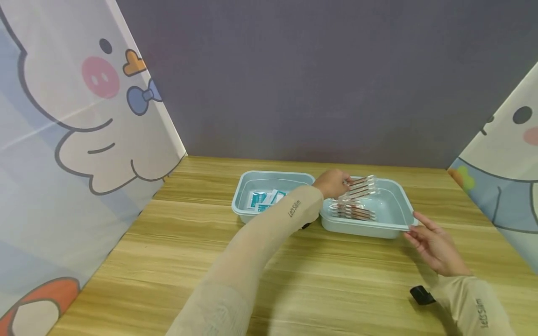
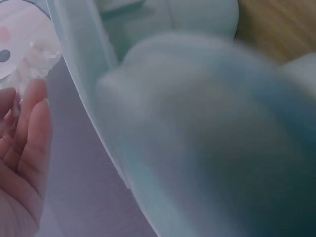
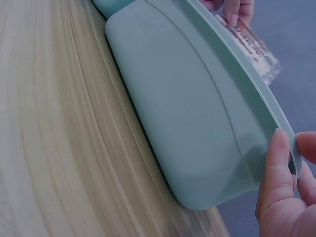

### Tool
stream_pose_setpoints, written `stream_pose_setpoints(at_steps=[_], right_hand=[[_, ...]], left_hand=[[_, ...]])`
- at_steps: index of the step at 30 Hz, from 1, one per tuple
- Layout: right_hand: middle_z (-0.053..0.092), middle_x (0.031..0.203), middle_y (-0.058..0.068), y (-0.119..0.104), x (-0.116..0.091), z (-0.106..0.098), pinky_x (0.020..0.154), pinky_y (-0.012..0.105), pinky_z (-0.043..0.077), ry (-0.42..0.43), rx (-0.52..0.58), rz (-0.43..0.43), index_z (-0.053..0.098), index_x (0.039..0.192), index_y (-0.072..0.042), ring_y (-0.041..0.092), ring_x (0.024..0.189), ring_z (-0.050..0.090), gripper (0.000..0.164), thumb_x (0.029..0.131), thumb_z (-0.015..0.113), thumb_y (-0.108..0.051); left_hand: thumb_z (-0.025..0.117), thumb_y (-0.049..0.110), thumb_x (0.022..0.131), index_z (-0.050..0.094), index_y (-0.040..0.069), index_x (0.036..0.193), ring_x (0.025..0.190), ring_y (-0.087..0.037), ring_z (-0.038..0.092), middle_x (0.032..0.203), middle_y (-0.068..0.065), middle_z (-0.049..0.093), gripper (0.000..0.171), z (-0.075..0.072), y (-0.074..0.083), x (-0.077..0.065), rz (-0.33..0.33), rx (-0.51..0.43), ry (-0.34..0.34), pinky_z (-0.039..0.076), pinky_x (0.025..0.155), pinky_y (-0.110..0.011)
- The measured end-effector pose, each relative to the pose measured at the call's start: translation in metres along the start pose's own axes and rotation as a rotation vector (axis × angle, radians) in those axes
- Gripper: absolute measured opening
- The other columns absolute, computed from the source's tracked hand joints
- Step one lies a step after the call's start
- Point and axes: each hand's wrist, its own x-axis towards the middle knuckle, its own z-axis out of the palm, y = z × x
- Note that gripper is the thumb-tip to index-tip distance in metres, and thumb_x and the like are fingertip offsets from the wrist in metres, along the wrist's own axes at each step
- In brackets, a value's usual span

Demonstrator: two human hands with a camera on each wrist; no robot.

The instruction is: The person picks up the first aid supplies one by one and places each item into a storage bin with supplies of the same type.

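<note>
Over the right-hand light blue plastic tub [image 1: 361, 228], my left hand [image 1: 332, 183] pinches a strip of clear-wrapped cotton swabs [image 1: 363, 187] with reddish-brown sticks. Another batch of wrapped swabs [image 1: 353, 214] lies in that tub, toward its left side. The left wrist view has the fingers [image 2: 37, 128] at its left edge with crinkled clear wrapping at their tips. My right hand [image 1: 437, 247] pinches the tub's rim at the near right corner. In the right wrist view, thumb and fingers [image 3: 276, 173] grip that rim from both sides.
A second light blue tub [image 1: 277, 175] stands to the left, close beside the first, with several teal-and-white sachets [image 1: 259, 199] inside. My left forearm [image 1: 252, 261] crosses in front of it. Behind the wooden table [image 1: 189, 242] rises a grey wall [image 1: 294, 84]; cartoon-printed panels flank it.
</note>
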Motion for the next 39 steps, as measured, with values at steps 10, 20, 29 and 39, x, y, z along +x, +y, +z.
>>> stream_pose_setpoints(at_steps=[10,20,29,39], right_hand=[[0.061,0.088,0.016,0.001,0.000,0.000,0.078,0.027,0.057,0.002,0.018,-0.002,0.068,0.115,-0.005,0.024,0.080,0.065,0.040,0.097,0.036,0.014],[0.060,0.089,0.015,0.001,0.003,0.002,0.078,0.027,0.057,0.010,0.001,0.002,0.068,0.114,-0.006,0.023,0.081,0.065,0.040,0.097,0.038,0.014],[0.061,0.088,0.015,0.002,0.001,0.001,0.076,0.027,0.058,0.012,-0.016,-0.004,0.068,0.114,-0.007,0.023,0.079,0.065,0.042,0.097,0.036,0.014],[0.059,0.095,-0.004,-0.021,-0.001,-0.004,0.072,0.020,0.056,-0.064,-0.791,0.022,0.060,0.119,-0.036,0.009,0.083,0.063,0.049,0.101,0.039,0.003]], left_hand=[[0.056,0.010,0.097,0.067,0.008,0.118,0.060,-0.012,0.061,0.108,-0.003,0.068,0.024,-0.004,0.001,-0.006,-0.046,-0.023,-0.004,0.055,0.060,-0.023],[0.058,0.009,0.095,0.069,0.007,0.113,0.089,-0.013,0.064,0.106,-0.004,0.068,0.021,-0.009,-0.005,-0.003,-0.049,0.039,-0.026,0.054,0.074,-0.021],[0.054,0.032,0.099,0.034,0.016,0.150,0.140,-0.019,0.029,0.154,-0.004,0.029,0.057,-0.026,-0.017,-0.015,0.065,-0.045,-0.218,0.034,0.110,-0.032],[0.056,0.027,0.098,0.024,0.013,0.152,0.140,-0.024,0.027,0.155,-0.007,0.028,0.065,-0.064,-0.062,-0.081,0.228,0.130,-0.025,0.023,0.116,-0.037]])
